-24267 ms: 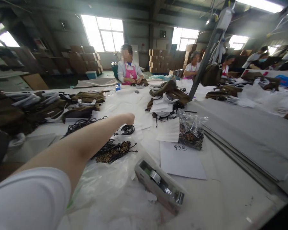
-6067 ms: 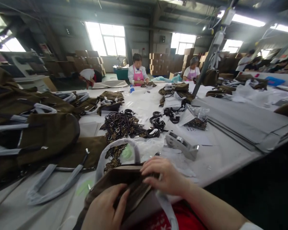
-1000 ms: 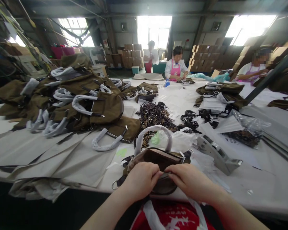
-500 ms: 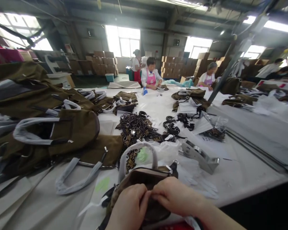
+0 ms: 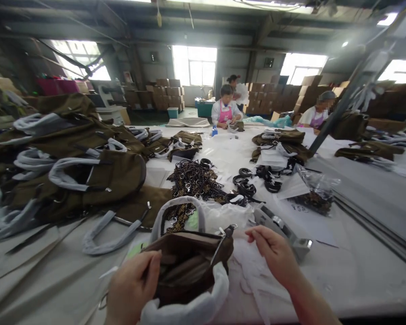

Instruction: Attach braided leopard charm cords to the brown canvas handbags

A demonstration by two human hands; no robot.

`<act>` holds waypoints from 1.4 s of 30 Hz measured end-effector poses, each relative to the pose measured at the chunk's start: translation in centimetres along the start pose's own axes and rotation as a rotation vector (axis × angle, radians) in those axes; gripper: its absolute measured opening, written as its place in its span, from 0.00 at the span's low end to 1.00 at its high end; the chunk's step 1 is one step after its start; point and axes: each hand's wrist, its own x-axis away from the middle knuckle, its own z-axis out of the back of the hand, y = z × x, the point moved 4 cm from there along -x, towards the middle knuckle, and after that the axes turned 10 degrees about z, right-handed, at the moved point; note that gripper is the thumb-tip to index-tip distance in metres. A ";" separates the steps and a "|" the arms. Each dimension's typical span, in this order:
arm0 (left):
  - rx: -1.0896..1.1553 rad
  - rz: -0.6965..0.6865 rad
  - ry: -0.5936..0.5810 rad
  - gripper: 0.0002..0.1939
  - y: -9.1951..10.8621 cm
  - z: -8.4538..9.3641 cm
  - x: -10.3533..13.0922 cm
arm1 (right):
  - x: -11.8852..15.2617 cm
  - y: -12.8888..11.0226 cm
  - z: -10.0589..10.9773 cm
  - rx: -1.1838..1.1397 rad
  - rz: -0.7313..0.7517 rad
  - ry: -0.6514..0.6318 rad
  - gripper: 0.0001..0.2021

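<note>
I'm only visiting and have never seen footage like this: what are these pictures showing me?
There is no machine: these are a person's bare hands, filmed by one head-worn camera looking forward and down. The left hand holds the edge of an open brown bag. The right hand is apart from it, near a tape dispenser; whether its fingertips pinch anything is unclear. On the table lie more brown bags, leopard-patterned pieces and coiled black straps.

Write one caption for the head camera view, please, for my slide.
Left hand grips the edge of an open brown bag; right hand hovers apart, near a tape dispenser.
</note>
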 end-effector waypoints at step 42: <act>-0.020 0.497 -0.508 0.19 -12.5 -6.5 -0.6 | -25.0 9.6 -12.2 0.869 -0.262 -0.628 0.13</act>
